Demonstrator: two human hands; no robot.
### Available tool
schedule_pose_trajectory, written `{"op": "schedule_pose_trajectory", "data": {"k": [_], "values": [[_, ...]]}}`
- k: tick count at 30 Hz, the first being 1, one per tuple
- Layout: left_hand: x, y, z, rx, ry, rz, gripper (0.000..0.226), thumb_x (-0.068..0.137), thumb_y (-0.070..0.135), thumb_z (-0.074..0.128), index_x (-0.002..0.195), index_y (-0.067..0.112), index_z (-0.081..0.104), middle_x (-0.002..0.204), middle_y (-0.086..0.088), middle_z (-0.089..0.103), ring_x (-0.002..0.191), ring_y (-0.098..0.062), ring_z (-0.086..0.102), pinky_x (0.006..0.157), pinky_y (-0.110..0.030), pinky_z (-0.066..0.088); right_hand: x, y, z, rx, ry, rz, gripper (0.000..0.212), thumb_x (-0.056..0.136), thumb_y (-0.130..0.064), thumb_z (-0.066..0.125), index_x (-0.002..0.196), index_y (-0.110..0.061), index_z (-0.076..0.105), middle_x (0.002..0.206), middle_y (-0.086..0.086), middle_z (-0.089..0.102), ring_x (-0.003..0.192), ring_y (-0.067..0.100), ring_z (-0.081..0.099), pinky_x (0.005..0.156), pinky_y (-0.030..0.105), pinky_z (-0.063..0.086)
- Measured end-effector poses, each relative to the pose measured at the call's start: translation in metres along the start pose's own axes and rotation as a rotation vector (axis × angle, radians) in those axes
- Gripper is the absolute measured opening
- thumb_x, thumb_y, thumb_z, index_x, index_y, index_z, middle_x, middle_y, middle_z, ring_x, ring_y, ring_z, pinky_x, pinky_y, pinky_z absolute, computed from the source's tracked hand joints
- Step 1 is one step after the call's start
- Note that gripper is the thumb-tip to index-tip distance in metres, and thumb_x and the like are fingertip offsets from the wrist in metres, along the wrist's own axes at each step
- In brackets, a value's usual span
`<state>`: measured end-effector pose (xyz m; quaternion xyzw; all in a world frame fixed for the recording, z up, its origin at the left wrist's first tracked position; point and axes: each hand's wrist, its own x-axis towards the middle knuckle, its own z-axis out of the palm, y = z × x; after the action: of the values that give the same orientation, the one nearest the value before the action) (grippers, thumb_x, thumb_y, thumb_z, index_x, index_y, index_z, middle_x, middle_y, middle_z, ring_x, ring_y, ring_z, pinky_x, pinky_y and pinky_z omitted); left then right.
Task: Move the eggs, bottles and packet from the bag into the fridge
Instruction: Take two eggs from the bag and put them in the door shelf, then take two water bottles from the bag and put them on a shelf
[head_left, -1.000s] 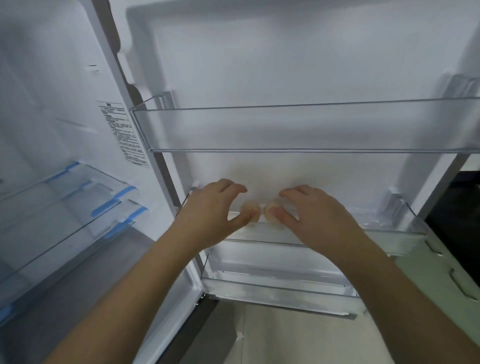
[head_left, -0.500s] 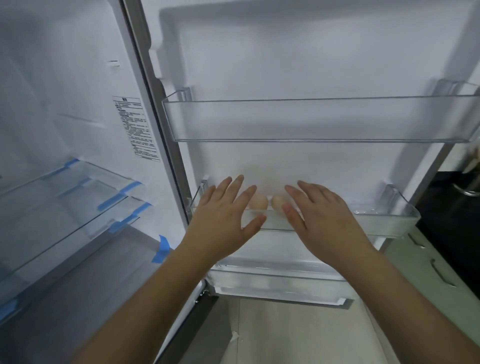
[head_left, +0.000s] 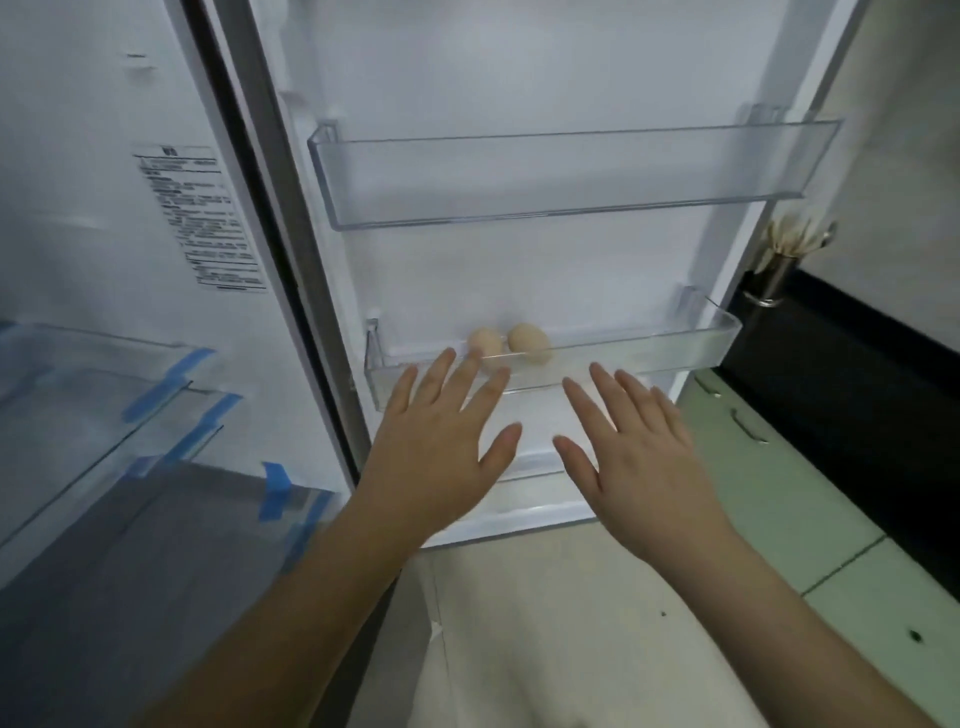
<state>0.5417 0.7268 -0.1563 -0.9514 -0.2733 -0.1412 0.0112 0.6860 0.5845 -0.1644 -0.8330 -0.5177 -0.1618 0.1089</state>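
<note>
A: Left hand (head_left: 441, 457) and right hand (head_left: 639, 457) both out in front of the open white fridge door (head_left: 519, 78), palms away, fingers straight and spread. Neither holds anything.

B: Contact with anything?

A: Left fingertips (head_left: 475, 361) overlap the front wall of the lower clear plastic door shelf (head_left: 675, 353); touching or just short of it, I cannot tell. Right hand is apart from the shelf, below its front edge.

B: Position of the eggs?

A: Two pale tan eggs in that lower shelf, left of its middle, side by side, touching or nearly so. Left egg (head_left: 485, 342) is partly behind the left fingertips. Right egg (head_left: 530, 343) lies on its side, long axis running roughly left-back to right-front, along the shelf.

B: Left egg's axis?

A: Too covered to tell.

B: Other fixtures?

A: Upper clear plastic door shelf (head_left: 571, 176) above. Glass shelves with blue tape (head_left: 156, 395) inside the fridge, at left. Steel utensil holder (head_left: 774, 275) on the black counter at right.
</note>
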Motion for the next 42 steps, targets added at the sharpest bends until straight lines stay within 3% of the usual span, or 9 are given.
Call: {"op": "schedule_pose_trajectory", "data": {"k": [5,8,15,19,23,30,35,39,42], "values": [[0.000,0.036,0.013,-0.019,-0.017,0.124,0.072,0.093,0.065,0.004,0.154,0.032,0.022,0.163,0.000,0.016,0.151,-0.024,0.011,0.121,-0.050,0.007,-0.045,0.023,-0.008,-0.110,-0.052,0.153,0.059,0.098,-0.051,0.027,0.143,-0.016,0.044,0.146,0.014,0.046,0.133,0.034,0.042,0.112,0.044,0.019],[0.002,0.061,0.014,0.024,-0.002,0.225,0.065,0.096,0.057,0.015,0.151,0.028,0.033,0.159,-0.005,0.030,0.147,-0.029,0.025,0.118,-0.052,0.016,-0.069,0.036,-0.019,-0.150,-0.077,0.264,0.060,0.097,-0.051,0.025,0.142,-0.017,0.044,0.143,0.013,0.049,0.132,0.033,0.044,0.112,0.047,0.028],[0.002,0.124,0.004,-0.054,-0.010,0.408,0.066,0.094,0.052,0.015,0.150,0.026,0.036,0.157,-0.006,0.034,0.146,-0.029,0.027,0.117,-0.051,0.018,-0.126,0.068,-0.049,-0.217,-0.068,0.429,0.062,0.096,-0.053,0.022,0.143,-0.018,0.043,0.149,0.009,0.043,0.138,0.029,0.037,0.114,0.045,0.023],[-0.010,0.173,0.002,-0.077,-0.025,0.523,0.066,0.093,0.050,0.013,0.152,0.027,0.030,0.160,-0.005,0.028,0.148,-0.027,0.022,0.119,-0.050,0.015,-0.173,0.084,-0.068,-0.268,-0.054,0.527,0.059,0.096,-0.052,0.028,0.142,-0.020,0.044,0.148,0.009,0.044,0.137,0.029,0.039,0.114,0.044,0.023],[-0.031,0.230,-0.008,-0.112,-0.030,0.632,0.064,0.092,0.044,0.015,0.151,0.026,0.032,0.157,-0.007,0.034,0.146,-0.028,0.025,0.118,-0.051,0.020,-0.228,0.102,-0.090,-0.283,-0.033,0.639,0.058,0.096,-0.051,0.028,0.141,-0.020,0.046,0.147,0.009,0.046,0.135,0.030,0.042,0.113,0.045,0.025],[-0.086,0.331,-0.024,-0.129,-0.094,0.824,0.074,0.086,0.050,-0.003,0.156,0.029,0.014,0.164,-0.002,0.013,0.151,-0.022,0.007,0.121,-0.043,0.007,-0.344,0.127,-0.135,-0.313,-0.001,0.834,0.060,0.095,-0.051,0.025,0.139,-0.017,0.050,0.145,0.010,0.048,0.134,0.032,0.042,0.113,0.049,0.025],[-0.121,0.396,-0.027,-0.101,-0.114,0.979,0.064,0.096,0.049,0.009,0.156,0.029,0.015,0.165,0.000,0.010,0.151,-0.020,0.005,0.121,-0.041,0.003,-0.421,0.134,-0.158,-0.340,-0.017,0.996,0.060,0.095,-0.051,0.026,0.137,-0.017,0.052,0.143,0.011,0.050,0.133,0.033,0.043,0.112,0.053,0.026],[-0.158,0.445,-0.025,-0.132,-0.120,1.114,0.071,0.089,0.052,0.000,0.155,0.030,0.016,0.164,0.001,0.012,0.151,-0.019,0.006,0.121,-0.041,0.004,-0.476,0.139,-0.181,-0.364,-0.018,1.098,0.061,0.095,-0.051,0.025,0.138,-0.017,0.051,0.144,0.011,0.049,0.133,0.033,0.043,0.111,0.052,0.029],[-0.179,0.479,-0.026,-0.162,-0.120,1.198,0.068,0.093,0.053,0.005,0.155,0.030,0.017,0.164,0.001,0.013,0.151,-0.019,0.006,0.122,-0.041,0.005,-0.509,0.141,-0.197,-0.395,-0.014,1.170,0.060,0.095,-0.051,0.026,0.137,-0.017,0.052,0.143,0.012,0.049,0.132,0.034,0.044,0.111,0.052,0.030]]}}
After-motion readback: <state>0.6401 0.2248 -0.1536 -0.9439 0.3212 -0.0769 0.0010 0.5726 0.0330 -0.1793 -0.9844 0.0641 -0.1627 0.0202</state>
